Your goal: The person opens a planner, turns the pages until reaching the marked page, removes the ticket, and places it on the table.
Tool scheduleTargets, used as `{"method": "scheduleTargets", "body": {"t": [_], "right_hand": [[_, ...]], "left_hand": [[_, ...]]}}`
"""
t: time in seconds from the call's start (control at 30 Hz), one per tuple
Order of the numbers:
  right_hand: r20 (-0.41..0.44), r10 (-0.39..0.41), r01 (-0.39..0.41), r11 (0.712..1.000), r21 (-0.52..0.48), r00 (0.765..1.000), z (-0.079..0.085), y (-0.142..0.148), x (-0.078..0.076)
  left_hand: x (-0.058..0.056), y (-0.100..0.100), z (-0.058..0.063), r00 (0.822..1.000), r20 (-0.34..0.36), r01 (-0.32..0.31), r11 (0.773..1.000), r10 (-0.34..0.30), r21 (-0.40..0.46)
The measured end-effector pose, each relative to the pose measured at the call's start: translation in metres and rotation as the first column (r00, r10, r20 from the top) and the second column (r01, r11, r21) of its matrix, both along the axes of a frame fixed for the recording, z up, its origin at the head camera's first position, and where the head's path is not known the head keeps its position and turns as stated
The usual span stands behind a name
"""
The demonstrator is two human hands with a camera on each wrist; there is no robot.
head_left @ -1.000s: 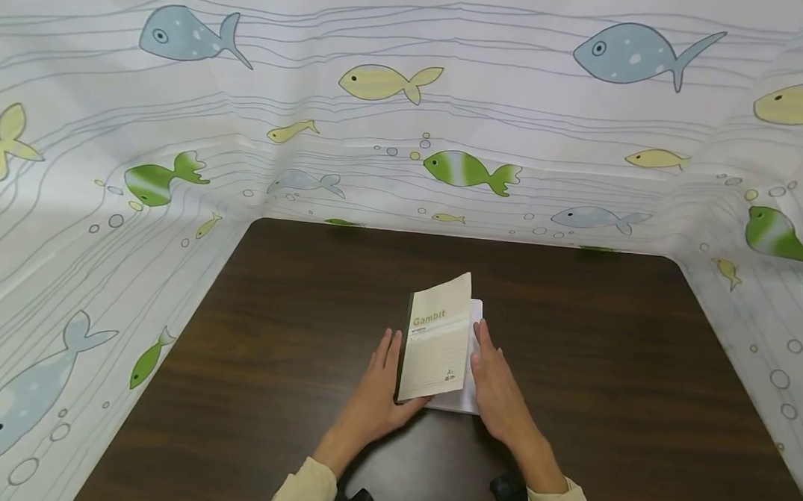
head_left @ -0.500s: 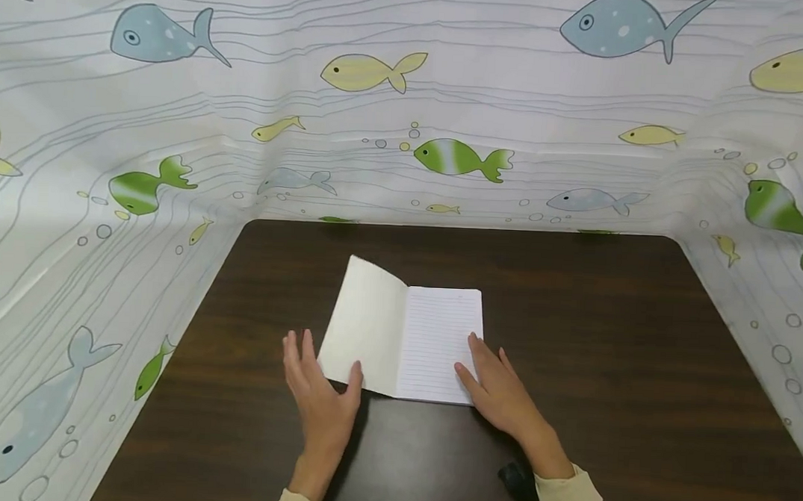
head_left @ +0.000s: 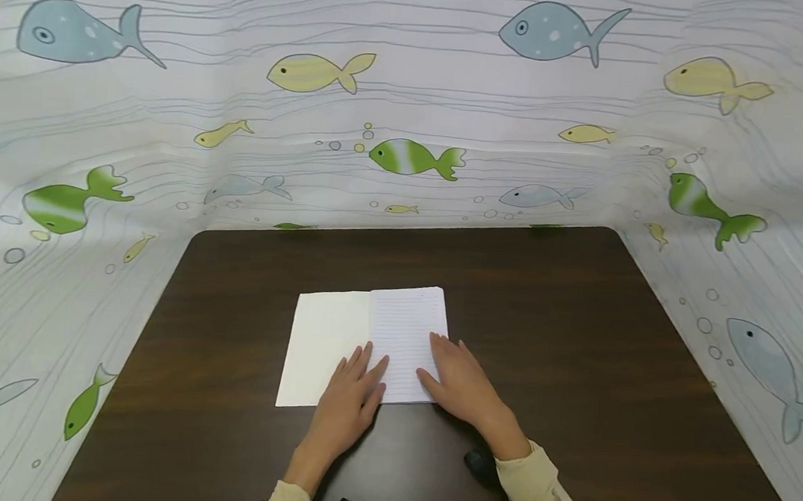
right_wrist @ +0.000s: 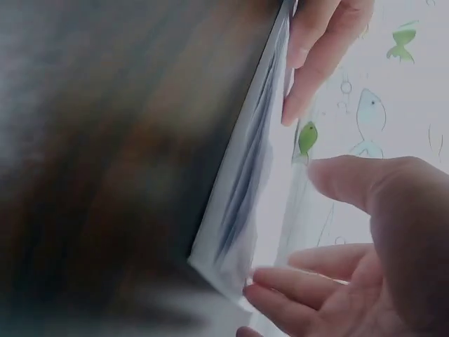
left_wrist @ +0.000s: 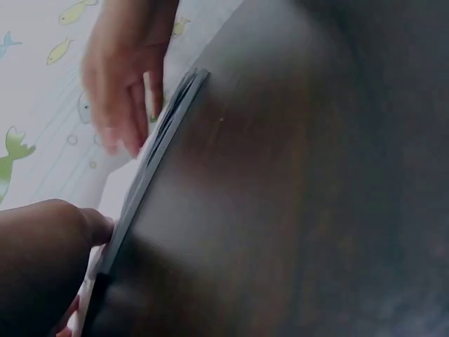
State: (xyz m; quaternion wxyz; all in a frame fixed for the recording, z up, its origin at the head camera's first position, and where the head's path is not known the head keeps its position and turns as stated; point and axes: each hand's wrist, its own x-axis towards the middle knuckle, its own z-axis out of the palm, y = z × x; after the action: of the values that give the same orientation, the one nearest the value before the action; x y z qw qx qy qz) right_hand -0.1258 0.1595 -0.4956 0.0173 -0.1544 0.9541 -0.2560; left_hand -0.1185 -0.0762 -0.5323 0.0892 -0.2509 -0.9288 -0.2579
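Note:
A notebook lies open on the dark table, its blank inside cover on the left and a lined page on the right. The left hand rests with extended fingers over the lower middle of the spread, near the fold. Along the right edge of the lined page, the right hand lies with its fingers straight, the thumb over the paper. In the right wrist view, the page stack shows from its edge, with the right hand's fingers beside its corner.
The dark wooden table surrounds the notebook. A white fish-patterned sheet hangs behind the table and along both sides. A black wrist device sits under the right wrist.
The notebook's cover has swung over to the left and now lies flat. The left hand moved out left with the cover, then came back right to the fold.

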Motion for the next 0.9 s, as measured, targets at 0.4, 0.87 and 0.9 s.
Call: {"method": "scheduleTargets", "body": {"t": [0.4,0.87,0.9], "right_hand": [[0.027,0.061,-0.065,0.989,0.137,0.998,0.001,-0.018,-0.016],[0.083,0.105,-0.108,0.994,0.034,0.991,-0.001,-0.039,-0.015],[0.086,0.1,-0.102,0.995,0.014,0.991,-0.001,-0.037,-0.015]], "left_hand": [[-0.006,0.003,-0.004,0.996,0.078,0.024,0.997,-0.03,0.078],[-0.008,-0.01,-0.005,0.972,0.237,-0.051,0.977,0.001,0.206],[-0.01,-0.009,-0.004,0.971,0.238,-0.048,0.973,-0.007,0.227]]}}
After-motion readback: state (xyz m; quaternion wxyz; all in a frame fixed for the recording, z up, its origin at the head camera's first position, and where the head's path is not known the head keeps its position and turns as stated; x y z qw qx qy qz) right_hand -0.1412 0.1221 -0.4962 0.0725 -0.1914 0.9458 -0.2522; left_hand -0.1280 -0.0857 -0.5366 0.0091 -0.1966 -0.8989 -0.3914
